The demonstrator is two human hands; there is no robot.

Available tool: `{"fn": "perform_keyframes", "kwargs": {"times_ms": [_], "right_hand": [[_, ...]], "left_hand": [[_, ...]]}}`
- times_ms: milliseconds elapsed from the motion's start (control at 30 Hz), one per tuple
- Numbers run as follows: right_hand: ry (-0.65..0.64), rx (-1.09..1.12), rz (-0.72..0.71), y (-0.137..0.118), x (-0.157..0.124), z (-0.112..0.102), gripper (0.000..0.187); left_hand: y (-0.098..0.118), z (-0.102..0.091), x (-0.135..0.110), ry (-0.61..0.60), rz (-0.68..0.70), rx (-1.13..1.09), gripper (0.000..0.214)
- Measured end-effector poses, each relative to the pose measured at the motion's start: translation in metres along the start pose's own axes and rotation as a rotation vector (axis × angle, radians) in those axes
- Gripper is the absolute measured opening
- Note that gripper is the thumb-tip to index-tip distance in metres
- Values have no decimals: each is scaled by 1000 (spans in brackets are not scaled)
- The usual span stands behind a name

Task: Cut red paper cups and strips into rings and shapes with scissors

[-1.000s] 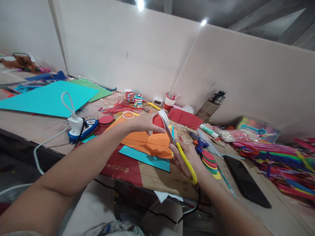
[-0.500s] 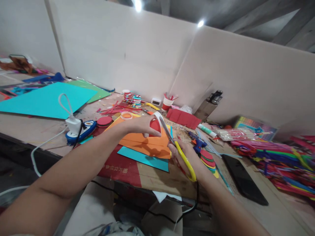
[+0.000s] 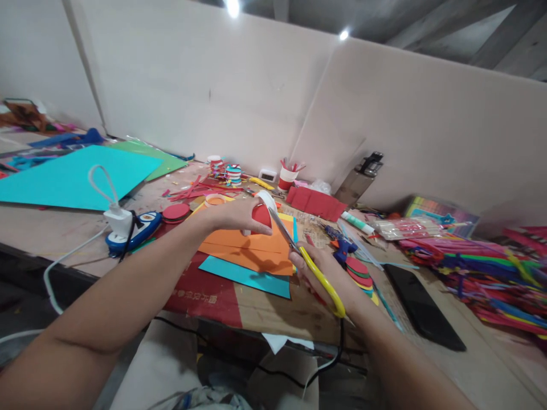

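My left hand [image 3: 236, 216] is closed round a red and white paper cup [image 3: 261, 218], tipped on its side above the sheets. In my right hand [image 3: 317, 266] are scissors with yellow handles [image 3: 328, 287]. Their blades point up and left and meet the cup's curled white rim strip [image 3: 267, 200]; I cannot tell how far apart the blades are. Under both hands lie orange sheets [image 3: 248, 250] and a narrow turquoise strip [image 3: 245, 275]. A white ring [image 3: 215, 200] rests just behind my left wrist.
On the right are a blue glue gun [image 3: 343, 250], stacked foam discs [image 3: 359, 270], a black phone [image 3: 423, 307] and bundled pipe cleaners [image 3: 482, 273]. At left sit a blue power strip [image 3: 137, 230] with its cord and a large turquoise sheet [image 3: 77, 173]. A bottle [image 3: 359, 179] leans behind.
The view has shifted slightly. The white rim strip stands out a little more from the cup at the scissor blades. Both hands keep their holds.
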State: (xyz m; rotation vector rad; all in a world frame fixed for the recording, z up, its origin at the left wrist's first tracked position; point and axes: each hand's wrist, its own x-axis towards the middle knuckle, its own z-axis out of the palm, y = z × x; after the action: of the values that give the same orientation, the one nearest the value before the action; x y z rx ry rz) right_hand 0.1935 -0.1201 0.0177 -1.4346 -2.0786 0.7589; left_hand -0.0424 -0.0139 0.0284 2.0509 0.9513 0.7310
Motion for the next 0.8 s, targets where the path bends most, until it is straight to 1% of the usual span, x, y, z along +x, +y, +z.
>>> {"fn": "perform_keyframes", "kwargs": {"times_ms": [133, 267, 333, 433, 633, 700, 800], "right_hand": [[-37, 11, -2, 1, 1, -1, 45], [-43, 25, 11, 2, 2, -1, 46], [-38, 30, 22, 3, 2, 0, 46], [-41, 27, 35, 4, 3, 0, 46], [-46, 27, 50, 2, 1, 1, 47], [-19, 32, 44, 0, 0, 2, 45], [53, 56, 13, 1, 0, 5, 43]], "left_hand": [[7, -3, -1, -14, -49, 116, 59], [12, -3, -2, -54, -90, 261, 67], [13, -2, -2, -61, -107, 299, 69], [16, 0, -3, -74, -115, 293, 70], [22, -4, -7, -188, -162, 210, 66], [19, -4, -7, -177, -148, 172, 63], [10, -3, -5, -96, -91, 142, 58]]}}
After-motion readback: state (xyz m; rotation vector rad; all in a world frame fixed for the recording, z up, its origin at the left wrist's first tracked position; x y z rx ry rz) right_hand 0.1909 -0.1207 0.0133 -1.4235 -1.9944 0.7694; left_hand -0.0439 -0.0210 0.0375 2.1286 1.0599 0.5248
